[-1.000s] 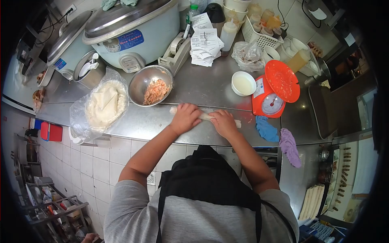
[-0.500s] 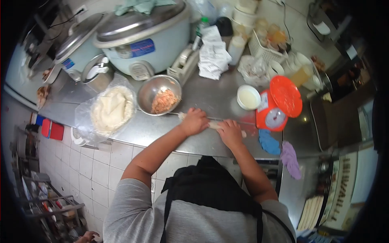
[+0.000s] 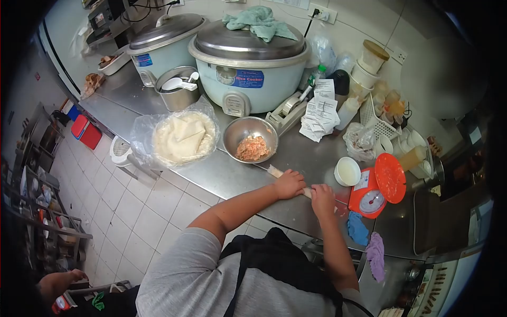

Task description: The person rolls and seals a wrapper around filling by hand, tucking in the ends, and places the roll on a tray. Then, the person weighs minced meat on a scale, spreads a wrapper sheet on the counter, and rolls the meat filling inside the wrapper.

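Observation:
A long, pale spring roll (image 3: 274, 171) lies on the steel counter near its front edge. My left hand (image 3: 290, 184) is closed over its middle, and my right hand (image 3: 322, 201) rests close beside, fingers curled over the right part. Most of the roll is hidden beneath my hands. Up and left of my hands stands a metal bowl (image 3: 230, 138) with a chopped orange filling (image 3: 252, 148). Thin round wrappers (image 3: 182, 138) lie stacked in an opened plastic bag further left. A white bowl of pale liquid (image 3: 347, 172) stands beyond my right hand.
Orange kitchen scales (image 3: 371, 202), a blue cloth (image 3: 357, 229) and a purple cloth (image 3: 375, 257) lie to the right. Rice cookers (image 3: 216, 79), a tape dispenser (image 3: 285, 117) and paper slips (image 3: 320, 113) line the back. Another person's hand (image 3: 78, 275) shows at lower left.
My view has turned left, so the counter appears shifted right and lower. Both hands stay on the spring roll, slightly closer together. More of the other person's arm shows at lower left.

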A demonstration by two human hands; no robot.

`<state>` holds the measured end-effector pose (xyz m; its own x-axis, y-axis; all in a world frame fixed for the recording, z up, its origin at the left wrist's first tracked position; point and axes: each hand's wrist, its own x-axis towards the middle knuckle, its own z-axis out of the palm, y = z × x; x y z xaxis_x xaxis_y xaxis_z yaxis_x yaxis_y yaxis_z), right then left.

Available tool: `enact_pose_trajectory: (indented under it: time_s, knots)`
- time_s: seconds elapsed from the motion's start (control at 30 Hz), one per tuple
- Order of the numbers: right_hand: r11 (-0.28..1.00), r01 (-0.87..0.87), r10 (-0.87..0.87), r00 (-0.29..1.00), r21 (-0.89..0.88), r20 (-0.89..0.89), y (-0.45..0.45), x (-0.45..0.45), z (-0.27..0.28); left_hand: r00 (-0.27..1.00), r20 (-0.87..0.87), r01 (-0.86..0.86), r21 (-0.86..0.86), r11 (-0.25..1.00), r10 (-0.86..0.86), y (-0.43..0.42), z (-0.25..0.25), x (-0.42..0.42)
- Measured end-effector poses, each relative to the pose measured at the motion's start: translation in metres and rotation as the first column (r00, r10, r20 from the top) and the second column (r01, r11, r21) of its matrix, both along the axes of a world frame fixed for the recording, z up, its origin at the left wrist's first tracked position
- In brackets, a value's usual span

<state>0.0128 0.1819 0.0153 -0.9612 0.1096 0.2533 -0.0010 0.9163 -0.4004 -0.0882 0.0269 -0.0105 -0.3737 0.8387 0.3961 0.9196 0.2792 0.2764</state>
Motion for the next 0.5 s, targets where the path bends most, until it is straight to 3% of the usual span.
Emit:
enact_pose_trajectory:
  time_s: [0.03, 0.13, 0.5]
  knots:
    - [0.993, 0.019, -0.006, 0.994, 0.116, -0.110, -0.008, 0.003, 0.004, 1.000, 0.009, -0.005, -0.017, 1.000, 0.005, 0.001, -0.001, -0.001]
    - [0.985, 0.023, -0.015, 0.999, 0.173, -0.047, -0.021, 0.010, 0.002, 1.000, 0.011, -0.009, -0.072, 0.997, 0.010, 0.005, 0.002, -0.002]
    - [0.981, 0.063, -0.080, 0.993, 0.181, 0.087, -0.020, 0.012, -0.004, 1.000, -0.003, -0.006, -0.026, 1.000, 0.006, -0.004, 0.007, 0.010]
